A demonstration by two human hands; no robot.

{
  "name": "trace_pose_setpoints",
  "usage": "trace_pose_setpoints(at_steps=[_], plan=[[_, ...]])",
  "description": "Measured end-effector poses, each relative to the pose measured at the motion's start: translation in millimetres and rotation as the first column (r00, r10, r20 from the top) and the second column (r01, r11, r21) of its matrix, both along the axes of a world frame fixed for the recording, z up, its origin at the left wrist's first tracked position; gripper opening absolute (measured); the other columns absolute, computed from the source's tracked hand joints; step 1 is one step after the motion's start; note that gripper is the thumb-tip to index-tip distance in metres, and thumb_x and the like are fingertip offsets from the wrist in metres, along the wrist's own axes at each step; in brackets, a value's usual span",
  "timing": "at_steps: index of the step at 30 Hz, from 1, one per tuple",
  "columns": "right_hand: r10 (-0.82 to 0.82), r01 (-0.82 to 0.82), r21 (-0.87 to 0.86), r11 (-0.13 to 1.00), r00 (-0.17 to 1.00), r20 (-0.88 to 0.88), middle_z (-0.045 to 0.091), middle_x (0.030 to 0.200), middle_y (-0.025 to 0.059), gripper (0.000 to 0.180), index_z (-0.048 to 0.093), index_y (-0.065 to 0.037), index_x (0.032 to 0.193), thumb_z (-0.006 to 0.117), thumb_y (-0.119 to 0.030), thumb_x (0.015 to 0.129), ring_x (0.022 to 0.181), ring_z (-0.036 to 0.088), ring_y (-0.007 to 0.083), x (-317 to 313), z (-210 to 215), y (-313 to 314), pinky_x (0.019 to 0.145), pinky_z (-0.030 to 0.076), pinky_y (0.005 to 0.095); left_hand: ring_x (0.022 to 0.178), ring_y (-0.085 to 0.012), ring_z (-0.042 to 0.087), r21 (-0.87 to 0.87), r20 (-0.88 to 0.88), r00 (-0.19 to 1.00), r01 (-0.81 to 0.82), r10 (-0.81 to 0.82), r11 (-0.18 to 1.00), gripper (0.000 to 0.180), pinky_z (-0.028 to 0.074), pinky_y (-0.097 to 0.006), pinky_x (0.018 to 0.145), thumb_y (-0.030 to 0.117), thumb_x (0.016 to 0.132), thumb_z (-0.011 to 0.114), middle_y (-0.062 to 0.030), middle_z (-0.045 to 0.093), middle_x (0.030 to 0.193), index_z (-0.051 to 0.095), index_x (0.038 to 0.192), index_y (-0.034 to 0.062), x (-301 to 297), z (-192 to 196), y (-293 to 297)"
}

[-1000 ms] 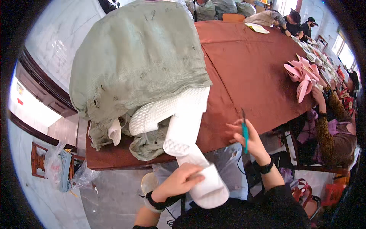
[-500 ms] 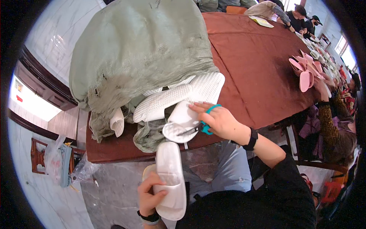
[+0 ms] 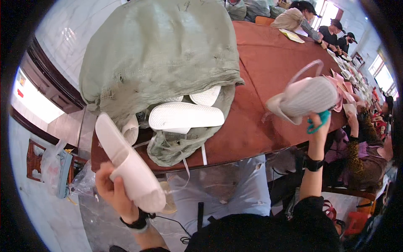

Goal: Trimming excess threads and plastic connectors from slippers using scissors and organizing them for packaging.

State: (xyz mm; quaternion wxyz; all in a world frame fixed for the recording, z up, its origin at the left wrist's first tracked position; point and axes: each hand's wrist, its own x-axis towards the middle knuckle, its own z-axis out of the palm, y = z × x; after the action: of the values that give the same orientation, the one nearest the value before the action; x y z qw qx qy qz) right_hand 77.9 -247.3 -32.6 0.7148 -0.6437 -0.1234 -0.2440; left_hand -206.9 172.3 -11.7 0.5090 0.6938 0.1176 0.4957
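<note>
Out at the right, my right hand (image 3: 318,131) is closed on a white slide sandal (image 3: 312,97), its textured sole showing. The teal handles of scissors (image 3: 322,118) are looped on the same hand; their blades are hidden. A pale looped band (image 3: 310,69) blurs above this sandal. At the lower left, my left hand (image 3: 110,187) grips another white slide sandal (image 3: 138,178) by its side, tilted with one end toward the table. Behind it shows a yellowish rim (image 3: 170,203), perhaps a second sandal. More white sandals (image 3: 187,116) lie in the mouth of a green woven sack (image 3: 159,50).
The sack rests on a table with a brown cloth (image 3: 260,80). Pink sandals (image 3: 345,90) lie at the table's right, near a co-worker's hand (image 3: 351,119). Further co-workers (image 3: 329,33) stand along the far edge. A plastic bag (image 3: 51,166) hangs at the left.
My right hand has swung from the sack to the right, carrying a white sandal and the scissors. My left hand has moved left and up with its sandal.
</note>
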Motion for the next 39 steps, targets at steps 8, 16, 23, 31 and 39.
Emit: trace_pose_setpoints(at_steps=[8, 16, 23, 31, 39], plan=[[0.074, 0.072, 0.5, 0.863, 0.961, -0.267, 0.06, 0.101, 0.0074, 0.032, 0.054, -0.003, 0.104, 0.061, -0.013, 0.074, 0.095, 0.059, 0.0215, -32, -1, -23, 0.088, 0.047, 0.0348, 0.102, -0.0215, 0.048, 0.41, -0.304, 0.952, 0.15, -0.02, 0.899, 0.031, 0.035, -0.033, 0.092, 0.011, 0.084, 0.059, -0.0104, 0.052, 0.107, 0.051, 0.112, 0.0019, 140, 30, -9], [0.686, -0.215, 0.831, 0.513, 0.685, -0.246, 0.062, 0.107, 0.0104, 0.029, 0.055, 0.0, 0.107, 0.058, -0.008, 0.079, 0.097, 0.06, 0.0233, -59, -34, 39, 0.089, 0.048, 0.0384, 0.128, -0.0361, 0.031, 0.733, -0.611, 0.781, 0.498, 0.127, 0.463, 0.059, 0.02, -0.045, 0.107, 0.022, 0.081, 0.061, -0.0183, 0.036, 0.136, 0.038, 0.132, 0.0023, 151, -15, -43], [0.741, -0.327, 0.757, 0.566, 0.604, -0.293, 0.059, 0.114, 0.012, 0.046, 0.047, 0.0, 0.121, 0.058, 0.0, 0.077, 0.102, 0.059, 0.0225, -86, -20, 98, 0.088, 0.047, 0.0349, 0.1, -0.0303, 0.05, 0.329, -0.414, 0.777, 0.613, -0.474, 0.718, 0.049, 0.037, -0.038, 0.088, 0.022, 0.066, 0.077, -0.0103, 0.054, 0.106, 0.057, 0.108, 0.0059, 90, 10, -118], [0.65, -0.216, 0.697, 0.684, 0.614, -0.447, 0.059, 0.089, 0.0048, 0.023, 0.047, -0.008, 0.095, 0.064, -0.002, 0.08, 0.081, 0.061, 0.017, -62, -53, 103, 0.072, 0.051, 0.0334, 0.074, -0.0203, 0.055, 0.536, -0.343, 0.889, 0.451, -0.304, 0.714, 0.015, 0.043, -0.03, 0.066, 0.0, 0.072, 0.068, -0.0058, 0.058, 0.077, 0.065, 0.087, 0.0011, 122, -31, -135], [0.096, -0.527, -0.395, 0.753, 0.681, -0.726, 0.059, 0.071, 0.0065, 0.041, 0.043, -0.004, 0.121, 0.043, -0.036, 0.095, 0.055, 0.057, 0.0133, -37, -19, 4, 0.05, 0.044, 0.0246, 0.054, -0.0033, 0.043, -0.527, -0.175, 0.734, 0.493, -0.656, 0.692, 0.016, 0.035, -0.018, 0.049, 0.008, 0.088, 0.057, 0.0005, 0.056, 0.069, 0.063, 0.096, -0.0045, 143, -39, -146]])
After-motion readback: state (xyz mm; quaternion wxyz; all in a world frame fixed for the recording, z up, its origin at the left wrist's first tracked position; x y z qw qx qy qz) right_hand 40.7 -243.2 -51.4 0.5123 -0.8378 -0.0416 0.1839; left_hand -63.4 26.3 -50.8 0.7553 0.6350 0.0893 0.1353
